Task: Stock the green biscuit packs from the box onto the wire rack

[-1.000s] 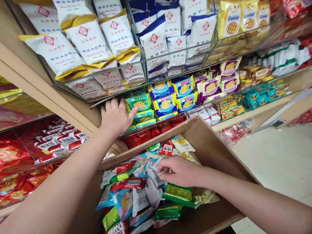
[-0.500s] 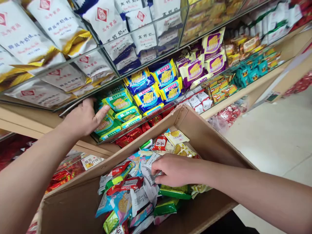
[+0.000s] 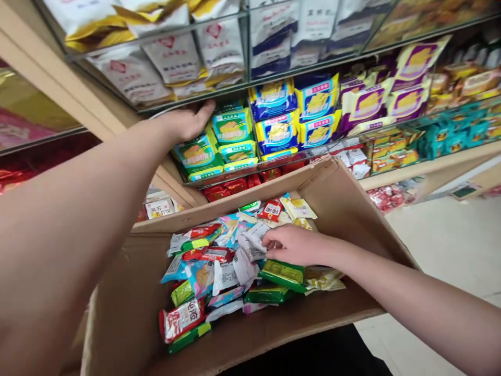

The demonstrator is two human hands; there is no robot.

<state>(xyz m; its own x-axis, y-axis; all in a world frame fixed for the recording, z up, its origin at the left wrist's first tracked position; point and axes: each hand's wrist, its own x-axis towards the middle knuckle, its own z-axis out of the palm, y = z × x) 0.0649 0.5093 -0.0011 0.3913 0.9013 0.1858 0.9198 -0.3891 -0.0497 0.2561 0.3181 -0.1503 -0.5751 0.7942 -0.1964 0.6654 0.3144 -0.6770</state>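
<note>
A cardboard box holds several loose snack packets in mixed colours. Inside it, my right hand has its fingers closed on a white packet, above green packets. My left hand reaches into the shelf bin at the top left of the green packs, its thumb spread toward them. The other left fingers are largely hidden behind the bin's edge, and nothing is visibly held there. Blue and yellow packs stand to the right of the green ones.
Clear-fronted bins with white packs overhang the left hand. Purple packs fill a bin on the right. A wooden shelf post stands at left, and tiled floor lies at right.
The view has swung left, so shelves and box appear shifted. My left hand now sits higher against the green packs' bin. A red and white packet shows more fully at the box's lower left.
</note>
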